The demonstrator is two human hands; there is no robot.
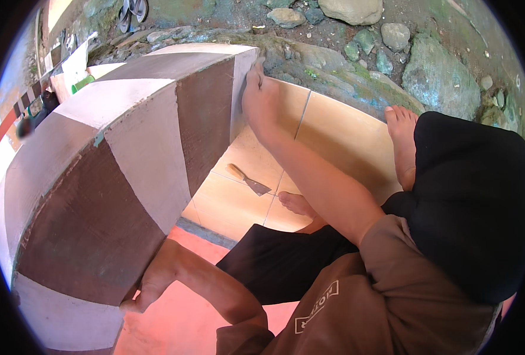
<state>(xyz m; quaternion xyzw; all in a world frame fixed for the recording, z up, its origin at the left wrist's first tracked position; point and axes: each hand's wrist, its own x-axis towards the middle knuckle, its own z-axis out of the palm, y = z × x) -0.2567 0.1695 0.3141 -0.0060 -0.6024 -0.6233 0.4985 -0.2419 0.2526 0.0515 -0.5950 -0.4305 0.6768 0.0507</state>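
A large, thick piece painted in brown and white blocks [150, 139] fills the left side, its edges bowed in this view; I cannot tell what it is. My right hand [257, 97] reaches up to its far white end and touches the edge there, fingers smeared by motion. Against its lower edge, near the brown and white blocks' border, rests my left hand [159, 275]; a digit points left along the edge and the other fingers are mostly hidden. A scraper [250, 180] with a wooden handle and flat metal blade lies on the tiles between my arms.
Tan floor tiles [339, 139] end at a rough stone border with rocks [443, 77] beyond. Red floor [173, 319] lies below my left arm. My bare foot [401, 139] is at the right. Sandals [133, 13] and a green cup-like object [83, 84] are at the far left.
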